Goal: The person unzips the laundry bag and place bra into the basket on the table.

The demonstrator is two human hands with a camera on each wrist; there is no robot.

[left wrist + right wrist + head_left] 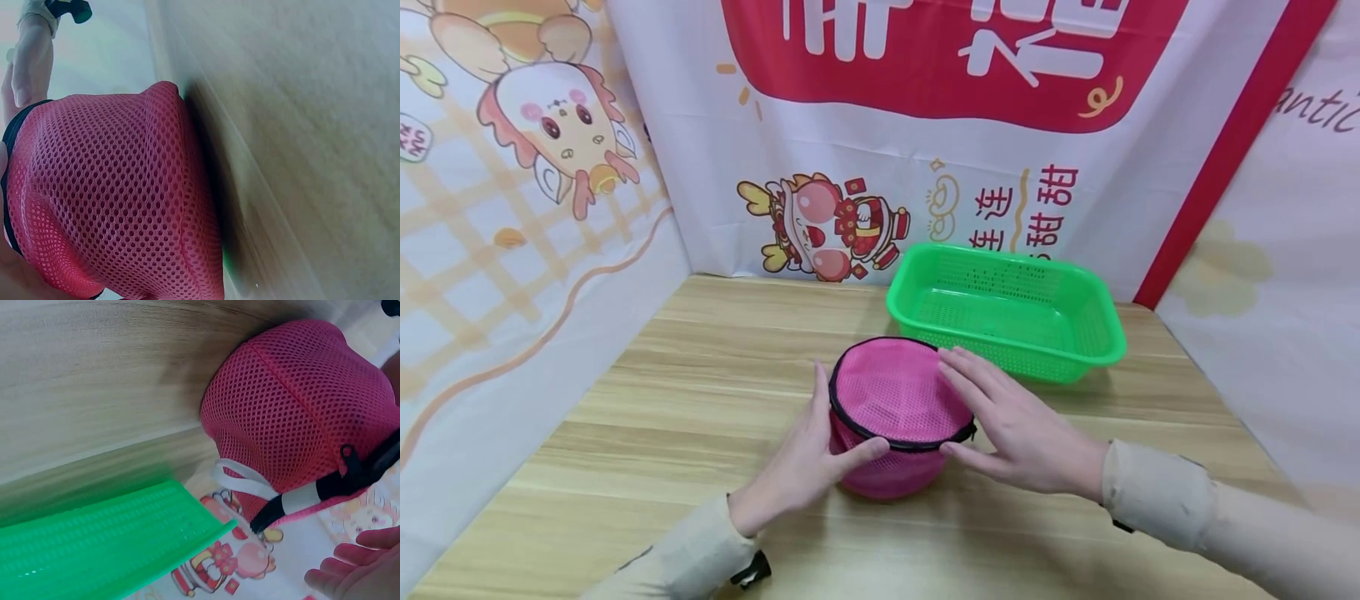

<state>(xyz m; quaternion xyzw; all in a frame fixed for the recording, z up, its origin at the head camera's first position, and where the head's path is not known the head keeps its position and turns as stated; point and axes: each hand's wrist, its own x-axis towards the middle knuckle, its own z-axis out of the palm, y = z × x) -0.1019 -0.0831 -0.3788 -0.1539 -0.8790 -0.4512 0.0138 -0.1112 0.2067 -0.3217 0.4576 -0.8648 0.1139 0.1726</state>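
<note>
So I'm standing here watching this person, and the pink mesh bag [897, 392] is sitting on the wood-look table [647, 400], upright, right between both hands. Left hand [797, 462] is standing pretty wide, thumb lying over the front of the rim and fingers running up the side, more cupping than clutching. Right hand [1026, 433] is spreading too, fingers straight, with fingertips hovering around the far side of the lid. It isn't gripping anything, and I honestly can't tell how much it's touching.

What's bugging me: those walls are soft and already dimpling in the wrist views. If the hands are squeezing unevenly, I'd bet on the sides buckling and the round top going oval. The black zipper band [917, 447] is looking like the stiffest part, so pushing down there might just be crumpling the mesh underneath.

Also, the zip pull [350, 460] is hanging off the band with a white loop [244, 478] sticking out nearby. A stray finger could be hooking that loop and dragging everything sideways. And the green basket [917, 321] is sitting just behind, to the right, so one careless shove could be knocking the two together.
</note>
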